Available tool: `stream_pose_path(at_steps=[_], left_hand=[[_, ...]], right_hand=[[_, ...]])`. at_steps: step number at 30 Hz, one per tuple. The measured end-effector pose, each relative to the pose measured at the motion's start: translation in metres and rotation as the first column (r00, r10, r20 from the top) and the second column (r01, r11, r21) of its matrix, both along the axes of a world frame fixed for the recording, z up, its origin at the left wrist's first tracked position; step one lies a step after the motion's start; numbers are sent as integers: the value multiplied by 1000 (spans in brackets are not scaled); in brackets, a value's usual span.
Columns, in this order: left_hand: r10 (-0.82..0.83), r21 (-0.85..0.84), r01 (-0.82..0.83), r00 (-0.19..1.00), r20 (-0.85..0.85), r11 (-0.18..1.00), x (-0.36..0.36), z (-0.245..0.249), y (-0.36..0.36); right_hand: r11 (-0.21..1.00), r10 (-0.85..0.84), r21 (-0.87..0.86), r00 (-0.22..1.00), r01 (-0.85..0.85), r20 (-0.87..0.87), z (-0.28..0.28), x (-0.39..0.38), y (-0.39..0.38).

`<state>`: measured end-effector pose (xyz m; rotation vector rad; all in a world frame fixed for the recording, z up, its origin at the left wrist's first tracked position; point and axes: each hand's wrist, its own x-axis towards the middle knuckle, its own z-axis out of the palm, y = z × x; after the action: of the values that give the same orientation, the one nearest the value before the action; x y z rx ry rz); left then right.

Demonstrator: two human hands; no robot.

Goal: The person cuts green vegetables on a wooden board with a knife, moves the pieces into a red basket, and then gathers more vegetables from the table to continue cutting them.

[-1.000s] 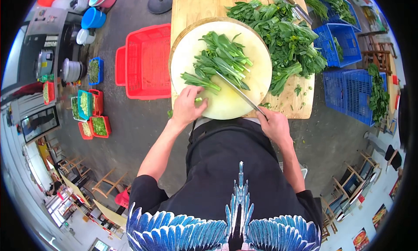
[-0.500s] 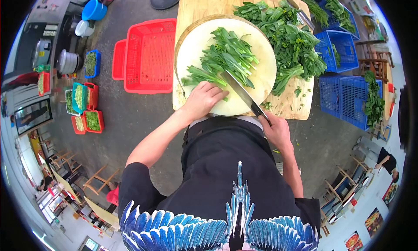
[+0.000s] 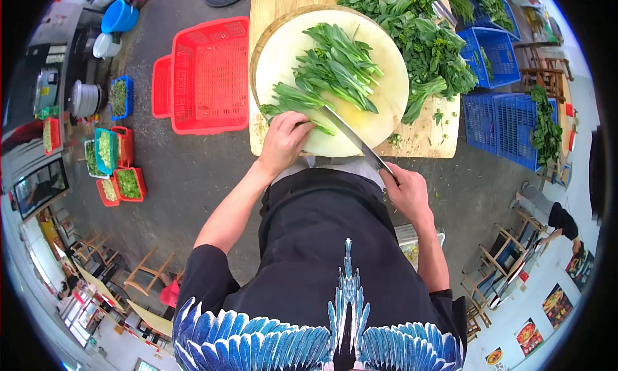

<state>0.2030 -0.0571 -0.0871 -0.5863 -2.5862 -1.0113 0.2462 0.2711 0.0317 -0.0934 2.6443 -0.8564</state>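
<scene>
On a round, pale chopping board (image 3: 386, 94) lie cut leafy greens (image 3: 338, 62) in a loose pile, with a smaller bunch of stalks (image 3: 297, 98) nearer to me. My left hand (image 3: 285, 139) is at the board's near left edge, its fingers curled onto the near end of that smaller bunch. Gripped by its handle in my right hand (image 3: 405, 189), a knife (image 3: 354, 136) slants up and left over the board. Its tip meets the right end of the smaller bunch. Part of the bunch is hidden behind my left fingers.
The board rests on a wooden table (image 3: 425, 142), with a heap of uncut greens (image 3: 434, 59) to its right. Left of the table stands a red basket (image 3: 212, 75). Blue crates (image 3: 499, 123) are at the right. Further left sit small tubs of chopped vegetables (image 3: 131, 183).
My left hand has drawn back along the smaller bunch, towards the board's left edge. The knife stays in my right hand, its tip still at the stalks. The view has shifted slightly.
</scene>
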Motion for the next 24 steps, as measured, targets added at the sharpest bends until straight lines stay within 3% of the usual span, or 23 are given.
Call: stream_pose_path(at_steps=[7, 17, 20, 24], left_hand=[[145, 25, -145, 989, -35, 989, 15, 1, 16], [245, 61, -243, 969, -32, 968, 28, -1, 28], [362, 84, -369, 928, 86, 926, 27, 3, 35], [310, -19, -309, 949, 49, 951, 16, 18, 31]], right_hand=[[979, 196, -41, 976, -200, -95, -14, -22, 10], [934, 333, -81, 930, -348, -155, -33, -44, 13], [928, 347, -86, 924, -363, -162, -28, -50, 16], [932, 340, -89, 932, -352, -123, -25, -53, 17]])
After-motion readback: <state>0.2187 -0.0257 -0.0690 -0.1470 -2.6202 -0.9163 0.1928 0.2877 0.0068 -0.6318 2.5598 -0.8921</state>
